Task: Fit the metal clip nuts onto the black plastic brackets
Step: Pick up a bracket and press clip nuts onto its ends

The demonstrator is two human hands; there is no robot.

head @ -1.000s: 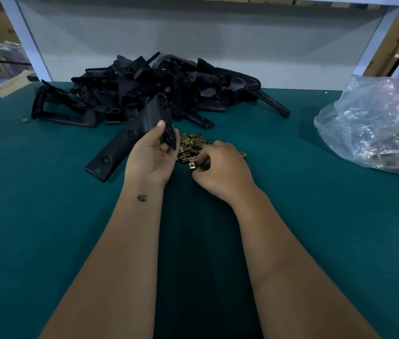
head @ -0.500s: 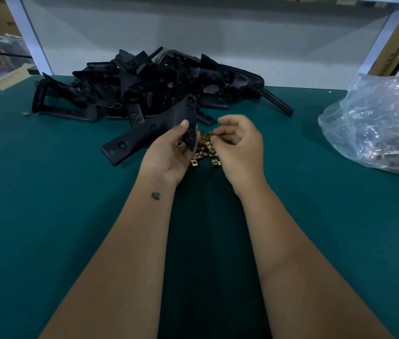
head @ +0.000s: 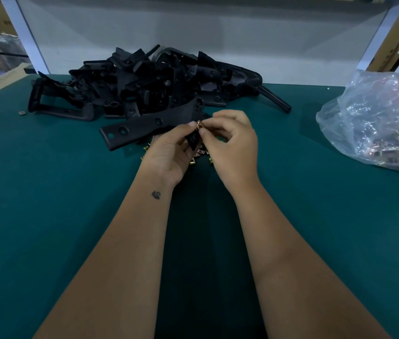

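My left hand (head: 169, 152) grips a long black plastic bracket (head: 144, 126) by its right end, the bracket lifted over the green table and slanting down to the left. My right hand (head: 235, 143) pinches a small brass-coloured clip nut (head: 199, 124) against the bracket's edge, right by my left thumb. A small heap of loose clip nuts (head: 199, 155) lies on the table beneath both hands, mostly hidden by them.
A big pile of black plastic brackets (head: 149, 81) lies at the back of the green table (head: 46, 204). At the right edge sits a clear plastic bag (head: 377, 123) holding more metal parts. One stray clip nut (head: 22, 113) lies far left.
My right hand picked a clip nut from the heap and brought it up to the bracket's end. My left hand raised the bracket and shifted it right, toward the right hand.
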